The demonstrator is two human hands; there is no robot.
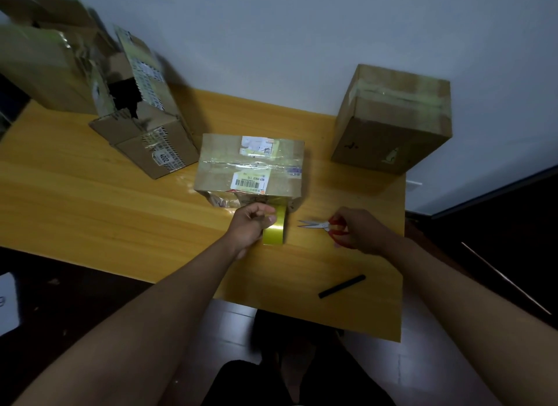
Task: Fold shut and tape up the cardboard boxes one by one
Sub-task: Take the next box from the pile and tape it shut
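Observation:
A small cardboard box (250, 167) with labels and clear tape along its top seam stands in the middle of the yellow table (90, 200). My left hand (252, 224) grips a yellowish tape roll (274, 230) just in front of the box, and a strip of tape runs from the roll up to the box's near edge. My right hand (356, 227) holds red-handled scissors (317, 224) by the handles, blades pointing left toward the tape, a short gap away.
A taped-shut box (392, 121) stands at the back right of the table. An open box with torn flaps (145, 124) lies at the back left, with a larger box (39, 61) behind it. A black stick (341, 286) lies near the table's front edge.

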